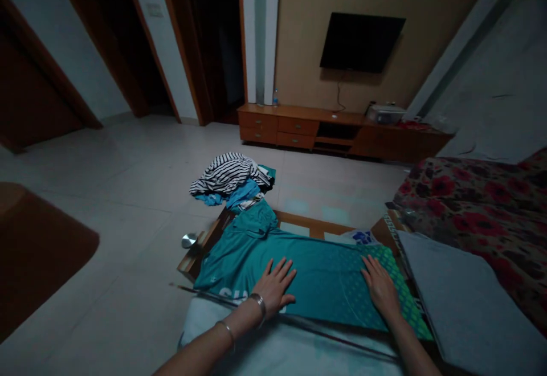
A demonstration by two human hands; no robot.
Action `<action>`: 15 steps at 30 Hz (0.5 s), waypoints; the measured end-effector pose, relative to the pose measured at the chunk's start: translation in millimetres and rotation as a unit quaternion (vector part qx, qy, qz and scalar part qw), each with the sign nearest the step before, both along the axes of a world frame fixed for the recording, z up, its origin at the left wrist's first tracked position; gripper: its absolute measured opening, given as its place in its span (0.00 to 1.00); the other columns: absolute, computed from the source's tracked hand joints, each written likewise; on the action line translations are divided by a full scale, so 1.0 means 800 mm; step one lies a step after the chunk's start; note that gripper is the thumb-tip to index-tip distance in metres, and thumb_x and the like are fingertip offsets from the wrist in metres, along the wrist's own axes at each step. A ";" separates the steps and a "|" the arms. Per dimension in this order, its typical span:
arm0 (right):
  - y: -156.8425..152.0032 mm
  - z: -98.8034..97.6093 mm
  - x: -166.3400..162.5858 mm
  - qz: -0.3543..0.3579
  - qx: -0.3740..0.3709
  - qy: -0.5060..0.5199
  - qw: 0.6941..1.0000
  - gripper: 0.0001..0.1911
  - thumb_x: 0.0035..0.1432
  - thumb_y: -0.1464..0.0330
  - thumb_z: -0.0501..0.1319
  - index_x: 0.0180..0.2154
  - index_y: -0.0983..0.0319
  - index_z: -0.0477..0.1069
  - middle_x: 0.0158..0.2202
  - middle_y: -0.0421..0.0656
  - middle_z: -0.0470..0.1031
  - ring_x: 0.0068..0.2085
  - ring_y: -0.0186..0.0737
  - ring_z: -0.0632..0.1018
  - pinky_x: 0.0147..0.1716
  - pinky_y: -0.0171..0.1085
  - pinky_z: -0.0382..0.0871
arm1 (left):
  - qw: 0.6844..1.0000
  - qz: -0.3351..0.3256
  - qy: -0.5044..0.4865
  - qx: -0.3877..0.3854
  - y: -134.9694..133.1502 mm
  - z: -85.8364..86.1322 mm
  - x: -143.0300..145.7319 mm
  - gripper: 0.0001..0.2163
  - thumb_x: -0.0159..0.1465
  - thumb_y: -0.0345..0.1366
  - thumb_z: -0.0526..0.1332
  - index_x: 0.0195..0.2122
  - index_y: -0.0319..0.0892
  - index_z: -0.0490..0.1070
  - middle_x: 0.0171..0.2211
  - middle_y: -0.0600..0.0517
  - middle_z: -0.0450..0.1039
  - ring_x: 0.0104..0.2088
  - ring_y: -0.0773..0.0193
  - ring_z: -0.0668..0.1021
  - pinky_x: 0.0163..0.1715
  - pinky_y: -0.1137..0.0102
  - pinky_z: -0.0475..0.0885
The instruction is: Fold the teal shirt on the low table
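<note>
Both palms flat, fingers spread, gripping nothing: left hand on the chest of the teal short-sleeved jersey, right hand near its green-dotted hem. The jersey lies spread across the low wooden-framed table, collar toward the heap of striped and blue clothes at the far end. To smooth it well, I judge: stroke outward from the centre with even pressure. No containers visible; only the heap on the table end.

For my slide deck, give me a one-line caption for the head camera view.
Left hand and right hand press flat on a teal shirt on a low table.
</note>
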State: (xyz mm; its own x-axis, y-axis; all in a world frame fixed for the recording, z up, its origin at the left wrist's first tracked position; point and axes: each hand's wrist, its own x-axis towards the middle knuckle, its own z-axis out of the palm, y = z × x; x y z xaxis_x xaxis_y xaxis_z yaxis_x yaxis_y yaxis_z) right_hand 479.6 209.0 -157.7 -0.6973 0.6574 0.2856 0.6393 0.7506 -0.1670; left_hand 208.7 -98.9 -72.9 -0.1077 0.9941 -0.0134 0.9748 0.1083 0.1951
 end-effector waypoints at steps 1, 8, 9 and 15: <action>0.001 -0.005 0.015 0.000 0.001 -0.002 1.000 0.29 0.63 0.57 0.43 0.58 0.64 0.62 0.62 0.50 0.61 0.63 0.50 0.60 0.57 0.50 0.57 | 1.000 0.001 -0.008 0.009 -0.003 -0.001 0.007 0.33 0.61 0.57 0.50 0.65 0.51 0.47 0.68 0.50 0.43 0.67 0.55 0.46 0.62 0.50 0.45; -0.009 0.005 0.051 0.006 0.019 -0.038 0.999 0.31 0.60 0.54 0.44 0.56 0.65 0.65 0.59 0.53 0.64 0.60 0.55 0.63 0.54 0.54 0.62 | 0.993 0.024 -0.106 0.056 -0.031 0.014 0.038 0.31 0.61 0.55 0.53 0.63 0.48 0.53 0.67 0.46 0.46 0.66 0.53 0.48 0.61 0.48 0.49; -0.018 0.018 0.032 0.000 0.031 -0.041 0.999 0.31 0.60 0.53 0.44 0.55 0.65 0.66 0.58 0.55 0.65 0.60 0.58 0.63 0.53 0.56 0.62 | 0.989 0.037 -0.125 0.068 -0.040 0.020 0.040 0.30 0.61 0.54 0.54 0.62 0.48 0.54 0.67 0.46 0.46 0.66 0.53 0.49 0.61 0.47 0.50; -0.166 0.143 -0.209 0.220 -0.016 0.009 0.975 0.20 0.63 0.63 0.50 0.51 0.66 0.69 0.51 0.54 0.71 0.55 0.49 0.68 0.54 0.49 0.61 | 0.956 0.151 -0.177 0.178 -0.114 0.057 0.036 0.18 0.64 0.31 0.53 0.55 0.44 0.63 0.60 0.46 0.61 0.63 0.56 0.58 0.59 0.50 0.57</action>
State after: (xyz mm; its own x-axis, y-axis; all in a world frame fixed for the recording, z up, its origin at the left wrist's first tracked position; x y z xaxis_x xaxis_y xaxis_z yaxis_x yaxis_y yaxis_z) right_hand 312.6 76.5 -43.0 -0.9089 0.3043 0.2853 0.2532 0.9460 -0.2024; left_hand 237.3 -189.9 -27.7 -0.4425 0.8664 0.2314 0.7752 0.2398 0.5845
